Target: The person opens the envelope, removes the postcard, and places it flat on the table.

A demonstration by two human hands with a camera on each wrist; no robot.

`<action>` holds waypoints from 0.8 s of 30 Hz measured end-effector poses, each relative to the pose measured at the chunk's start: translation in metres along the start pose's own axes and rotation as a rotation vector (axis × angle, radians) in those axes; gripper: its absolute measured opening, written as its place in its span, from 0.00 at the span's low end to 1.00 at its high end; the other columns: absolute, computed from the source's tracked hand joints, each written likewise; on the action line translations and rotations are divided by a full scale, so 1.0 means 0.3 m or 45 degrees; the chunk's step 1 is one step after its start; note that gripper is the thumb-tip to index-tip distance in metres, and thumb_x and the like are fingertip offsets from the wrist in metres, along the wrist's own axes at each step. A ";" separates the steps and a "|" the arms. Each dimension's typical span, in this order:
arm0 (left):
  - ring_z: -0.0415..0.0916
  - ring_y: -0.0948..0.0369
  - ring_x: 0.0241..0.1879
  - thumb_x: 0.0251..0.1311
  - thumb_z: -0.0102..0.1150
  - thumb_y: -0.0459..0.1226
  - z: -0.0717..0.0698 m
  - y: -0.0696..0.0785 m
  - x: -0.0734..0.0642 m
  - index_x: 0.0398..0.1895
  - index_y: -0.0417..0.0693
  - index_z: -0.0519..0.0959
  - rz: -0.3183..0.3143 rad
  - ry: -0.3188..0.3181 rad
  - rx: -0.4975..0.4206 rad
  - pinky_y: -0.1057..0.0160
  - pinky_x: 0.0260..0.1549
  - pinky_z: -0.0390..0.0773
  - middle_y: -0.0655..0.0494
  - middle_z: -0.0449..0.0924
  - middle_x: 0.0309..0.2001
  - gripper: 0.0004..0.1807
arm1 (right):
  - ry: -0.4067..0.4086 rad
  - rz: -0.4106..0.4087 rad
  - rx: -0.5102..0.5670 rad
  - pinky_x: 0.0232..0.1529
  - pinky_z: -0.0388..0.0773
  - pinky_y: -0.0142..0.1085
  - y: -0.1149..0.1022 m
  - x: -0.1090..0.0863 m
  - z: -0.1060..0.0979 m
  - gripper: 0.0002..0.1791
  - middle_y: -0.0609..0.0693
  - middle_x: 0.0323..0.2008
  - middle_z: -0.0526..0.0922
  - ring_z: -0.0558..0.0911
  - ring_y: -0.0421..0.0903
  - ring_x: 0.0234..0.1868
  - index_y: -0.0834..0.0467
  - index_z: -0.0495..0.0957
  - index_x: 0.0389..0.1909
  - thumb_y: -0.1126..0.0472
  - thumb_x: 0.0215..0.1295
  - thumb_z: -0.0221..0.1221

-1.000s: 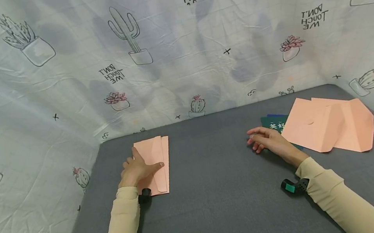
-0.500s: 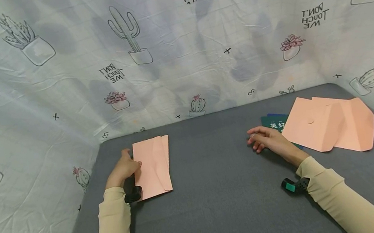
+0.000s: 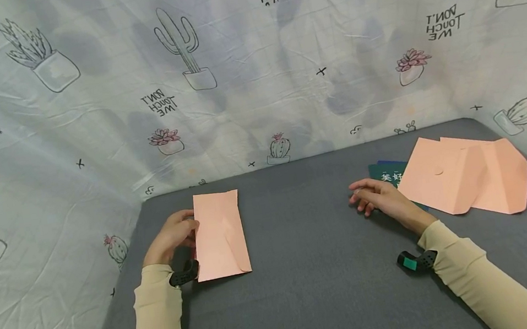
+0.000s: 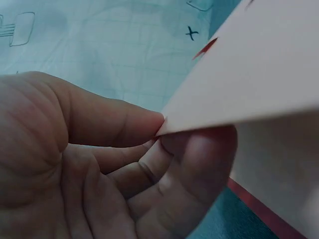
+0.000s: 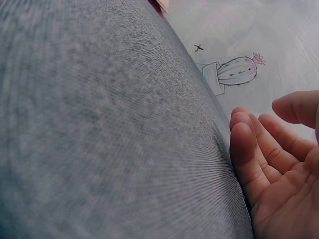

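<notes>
On the left of the grey table, a salmon-pink paper envelope (image 3: 220,237) stands tilted, its left edge lifted. My left hand (image 3: 169,239) pinches that edge between thumb and fingers. In the left wrist view the thumb (image 4: 114,119) lies on one side of the paper (image 4: 259,74) and the fingers curl behind it. A red strip (image 4: 264,209) shows below the lifted paper. My right hand (image 3: 384,201) rests on the table at the right, fingers loosely bent, holding nothing. Close beside it lies a dark green card (image 3: 384,172) with white characters.
Two salmon-pink envelopes (image 3: 437,177) with opened flaps overlap at the back right, partly covering the green card and a blue edge (image 3: 388,162) behind it. A white curtain (image 3: 252,77) printed with cacti hangs at the table's back and sides.
My left hand has slid off the envelope's top to its left edge and now lifts that edge. The envelope has tilted and turned slightly. The right hand has stayed in place.
</notes>
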State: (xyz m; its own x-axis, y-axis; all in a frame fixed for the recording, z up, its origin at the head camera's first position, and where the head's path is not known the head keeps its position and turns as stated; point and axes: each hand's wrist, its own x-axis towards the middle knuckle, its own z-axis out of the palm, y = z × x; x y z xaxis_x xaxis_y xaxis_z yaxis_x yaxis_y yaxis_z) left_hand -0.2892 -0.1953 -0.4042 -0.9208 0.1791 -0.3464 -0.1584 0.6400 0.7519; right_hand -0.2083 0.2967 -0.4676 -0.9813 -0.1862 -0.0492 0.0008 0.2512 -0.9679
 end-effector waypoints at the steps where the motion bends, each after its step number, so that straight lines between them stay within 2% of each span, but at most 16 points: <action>1: 0.80 0.56 0.38 0.72 0.43 0.35 0.000 0.002 0.000 0.77 0.29 0.52 0.006 0.001 0.000 0.58 0.36 0.84 0.41 0.79 0.47 0.34 | -0.002 -0.004 -0.001 0.39 0.85 0.37 0.000 0.001 0.000 0.26 0.54 0.47 0.83 0.83 0.40 0.37 0.65 0.67 0.68 0.52 0.80 0.50; 10: 0.81 0.54 0.44 0.74 0.43 0.36 -0.002 0.034 -0.018 0.77 0.34 0.54 0.103 -0.014 -0.034 0.58 0.36 0.86 0.39 0.77 0.52 0.31 | 0.000 -0.004 0.005 0.39 0.84 0.37 0.005 0.000 0.001 0.25 0.54 0.48 0.83 0.83 0.40 0.37 0.64 0.68 0.68 0.52 0.80 0.50; 18: 0.80 0.54 0.36 0.76 0.43 0.36 0.013 0.078 -0.041 0.76 0.36 0.55 0.228 -0.036 -0.080 0.55 0.34 0.85 0.45 0.75 0.43 0.30 | 0.002 -0.004 0.004 0.39 0.84 0.37 0.006 0.000 -0.002 0.26 0.54 0.49 0.83 0.83 0.40 0.38 0.64 0.68 0.68 0.51 0.80 0.50; 24: 0.80 0.58 0.37 0.77 0.45 0.36 0.045 0.097 -0.035 0.76 0.36 0.55 0.283 -0.071 -0.140 0.57 0.34 0.86 0.43 0.74 0.48 0.29 | 0.004 -0.006 -0.001 0.38 0.84 0.36 0.011 0.004 -0.003 0.25 0.56 0.49 0.83 0.83 0.40 0.38 0.64 0.68 0.68 0.51 0.80 0.50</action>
State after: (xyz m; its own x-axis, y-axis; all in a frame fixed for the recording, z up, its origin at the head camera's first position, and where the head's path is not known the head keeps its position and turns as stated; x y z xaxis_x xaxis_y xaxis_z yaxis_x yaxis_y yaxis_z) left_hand -0.2794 -0.1686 -0.3863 -0.9169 0.3488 -0.1939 0.0048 0.4955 0.8686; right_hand -0.2097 0.2982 -0.4707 -0.9819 -0.1844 -0.0440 -0.0037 0.2512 -0.9679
